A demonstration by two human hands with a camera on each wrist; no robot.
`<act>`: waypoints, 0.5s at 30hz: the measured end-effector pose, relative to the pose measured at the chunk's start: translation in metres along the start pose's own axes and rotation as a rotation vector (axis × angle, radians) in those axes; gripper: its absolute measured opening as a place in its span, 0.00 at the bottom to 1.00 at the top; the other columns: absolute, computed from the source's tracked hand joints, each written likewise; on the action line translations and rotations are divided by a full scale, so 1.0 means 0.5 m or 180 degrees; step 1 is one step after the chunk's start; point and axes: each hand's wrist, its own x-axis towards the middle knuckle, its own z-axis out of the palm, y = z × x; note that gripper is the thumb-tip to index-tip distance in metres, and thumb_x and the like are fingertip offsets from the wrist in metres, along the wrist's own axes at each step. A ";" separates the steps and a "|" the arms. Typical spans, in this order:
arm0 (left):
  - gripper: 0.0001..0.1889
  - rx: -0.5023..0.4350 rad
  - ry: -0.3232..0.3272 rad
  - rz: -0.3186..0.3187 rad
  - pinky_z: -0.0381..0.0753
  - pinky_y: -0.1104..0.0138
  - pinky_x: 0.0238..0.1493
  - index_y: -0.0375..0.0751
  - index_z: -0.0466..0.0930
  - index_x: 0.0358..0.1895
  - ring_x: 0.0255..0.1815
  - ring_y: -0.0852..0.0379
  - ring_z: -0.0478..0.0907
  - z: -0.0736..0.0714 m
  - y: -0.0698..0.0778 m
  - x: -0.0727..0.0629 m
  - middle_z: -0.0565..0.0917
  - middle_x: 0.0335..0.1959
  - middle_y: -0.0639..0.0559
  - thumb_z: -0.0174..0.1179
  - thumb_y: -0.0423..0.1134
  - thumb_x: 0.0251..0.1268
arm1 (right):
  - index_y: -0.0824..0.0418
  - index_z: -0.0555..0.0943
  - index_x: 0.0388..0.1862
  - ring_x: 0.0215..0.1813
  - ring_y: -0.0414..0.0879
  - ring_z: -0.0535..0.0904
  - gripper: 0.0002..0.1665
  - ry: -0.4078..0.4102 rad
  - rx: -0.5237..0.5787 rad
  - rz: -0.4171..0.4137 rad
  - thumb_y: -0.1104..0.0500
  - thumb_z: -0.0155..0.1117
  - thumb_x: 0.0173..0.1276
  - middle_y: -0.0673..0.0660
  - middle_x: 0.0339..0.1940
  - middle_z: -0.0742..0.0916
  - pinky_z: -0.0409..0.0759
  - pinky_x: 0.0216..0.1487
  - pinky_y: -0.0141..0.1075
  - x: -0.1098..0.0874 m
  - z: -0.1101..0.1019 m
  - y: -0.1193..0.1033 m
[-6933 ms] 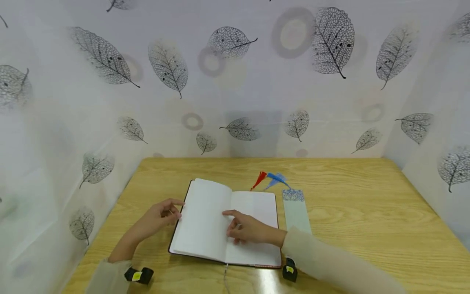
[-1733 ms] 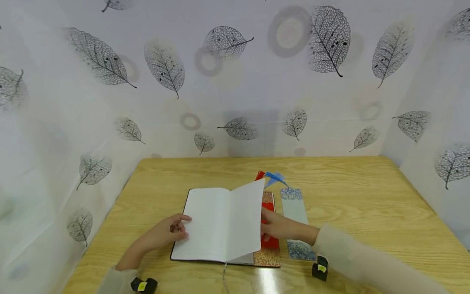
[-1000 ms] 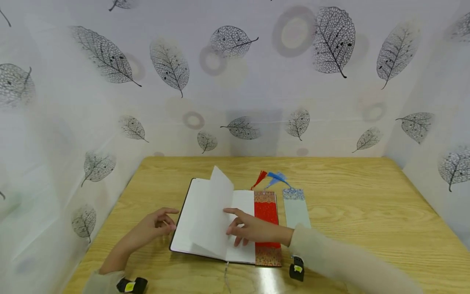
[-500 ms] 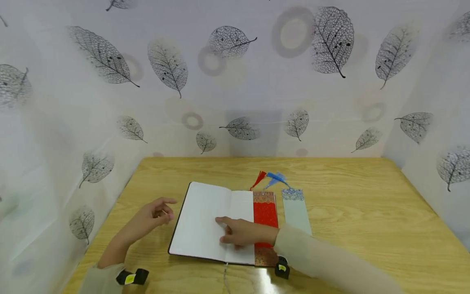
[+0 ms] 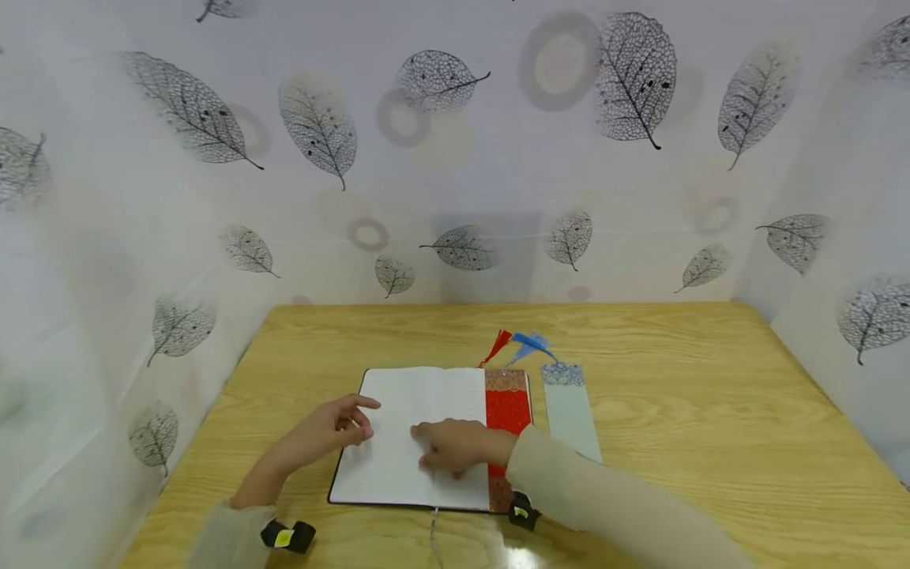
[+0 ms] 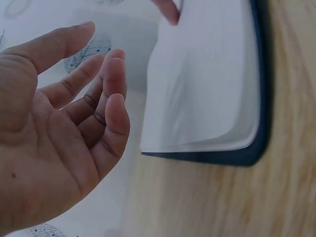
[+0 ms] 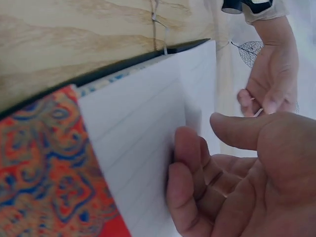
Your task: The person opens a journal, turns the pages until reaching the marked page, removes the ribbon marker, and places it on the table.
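From my remote seat, the widest thing on the head feed was the leaf-printed backdrop (image 5: 498, 178), closing in the far side and both flanks. Below it spread the wood-grain table (image 5: 697, 395). On its near half, left of centre, I saw the notebook (image 5: 391, 470) lying open, its ruled pages edged by a dark cover. The red bookmark (image 5: 508, 411) lay on it, along the right page's outer edge. Just to its right, on the wood, was the pale green bookmark (image 5: 572, 411), its lower end hidden by a sleeve.

My right-side feed had the right hand (image 5: 458, 446) reaching across the spine, index finger pointing onto the left page, the others bent, thumb apart; I couldn't tell whether the fingertips pressed the paper. The left hand (image 5: 323, 431) hung at the left page's outer edge, fingers loosely bent, thumb well apart from them.

Beyond the bookmarks' top ends lay the blue tassels (image 5: 531, 345) and a smaller red tassel (image 5: 498, 344). Thinnest was the ribbon (image 5: 434, 533), trailing from the spine's near end.
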 end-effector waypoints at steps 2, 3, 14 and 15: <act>0.22 -0.0008 -0.0074 -0.0002 0.78 0.66 0.32 0.34 0.69 0.63 0.32 0.57 0.77 0.007 -0.008 0.005 0.79 0.38 0.46 0.57 0.39 0.69 | 0.51 0.70 0.69 0.16 0.40 0.77 0.28 0.0014 -0.0037 0.0051 0.51 0.59 0.71 0.53 0.47 0.84 0.73 0.25 0.32 0.004 -0.001 -0.004; 0.22 -0.0017 -0.0102 -0.0009 0.78 0.67 0.31 0.34 0.69 0.63 0.32 0.57 0.76 0.010 -0.011 0.008 0.79 0.38 0.45 0.57 0.39 0.69 | 0.51 0.71 0.68 0.17 0.39 0.77 0.27 0.0021 -0.0059 0.0075 0.51 0.59 0.71 0.52 0.50 0.84 0.73 0.25 0.32 0.006 -0.002 -0.006; 0.23 -0.0051 -0.0332 -0.0102 0.72 0.73 0.35 0.31 0.70 0.60 0.35 0.63 0.73 0.027 -0.026 0.022 0.78 0.37 0.48 0.60 0.39 0.67 | 0.50 0.71 0.68 0.18 0.40 0.77 0.27 0.0074 -0.0055 0.0182 0.49 0.60 0.70 0.53 0.51 0.84 0.73 0.25 0.33 0.007 -0.003 -0.011; 0.23 -0.0020 -0.0328 -0.0116 0.71 0.73 0.34 0.31 0.71 0.60 0.34 0.62 0.73 0.028 -0.025 0.024 0.78 0.36 0.48 0.61 0.40 0.66 | 0.49 0.71 0.68 0.18 0.39 0.77 0.28 0.0100 -0.0041 0.0175 0.50 0.60 0.70 0.53 0.49 0.85 0.73 0.25 0.33 0.006 -0.002 -0.010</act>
